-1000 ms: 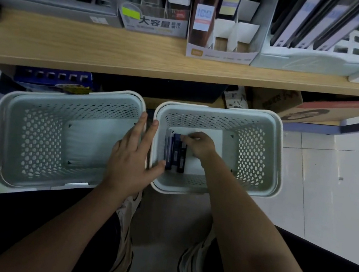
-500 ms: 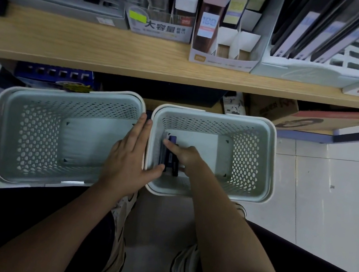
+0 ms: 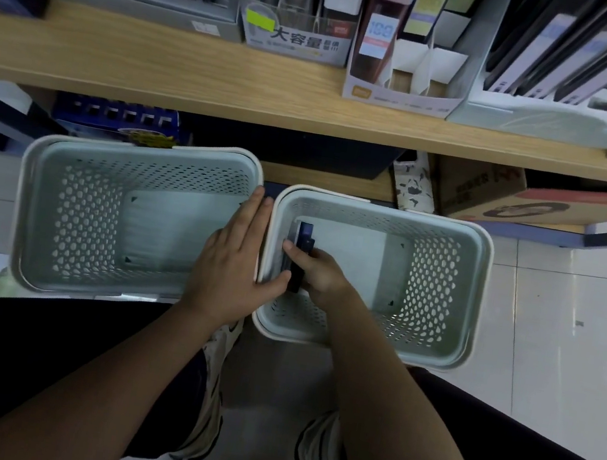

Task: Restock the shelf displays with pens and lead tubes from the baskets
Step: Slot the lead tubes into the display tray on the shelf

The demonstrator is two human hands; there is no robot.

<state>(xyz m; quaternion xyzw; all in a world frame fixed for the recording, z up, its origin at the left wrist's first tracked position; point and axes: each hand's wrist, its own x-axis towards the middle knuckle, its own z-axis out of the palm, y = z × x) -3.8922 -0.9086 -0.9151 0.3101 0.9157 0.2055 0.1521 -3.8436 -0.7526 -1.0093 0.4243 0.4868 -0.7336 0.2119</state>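
Note:
Two pale perforated baskets stand side by side on the floor below the wooden shelf. The left basket [image 3: 42,212] shows nothing inside. In the right basket [image 3: 470,296], a few dark blue flat packs [image 3: 304,234] stand against its left wall. My right hand [image 3: 320,274] reaches into this basket and its fingers curl around the packs. My left hand [image 3: 232,258] lies flat with straight fingers across the two adjoining rims, its thumb over the right basket's edge.
The wooden shelf [image 3: 161,60] carries display boxes: a clear pen display [image 3: 297,36], a white cardboard display with divided slots [image 3: 404,86], and grey racks of dark folders [image 3: 554,90]. Cartons sit under the shelf. My shoes rest on tiled floor [image 3: 561,350].
My right hand has shifted left inside the right basket and closed on the dark packs by its left wall. The left hand has stayed on the rims.

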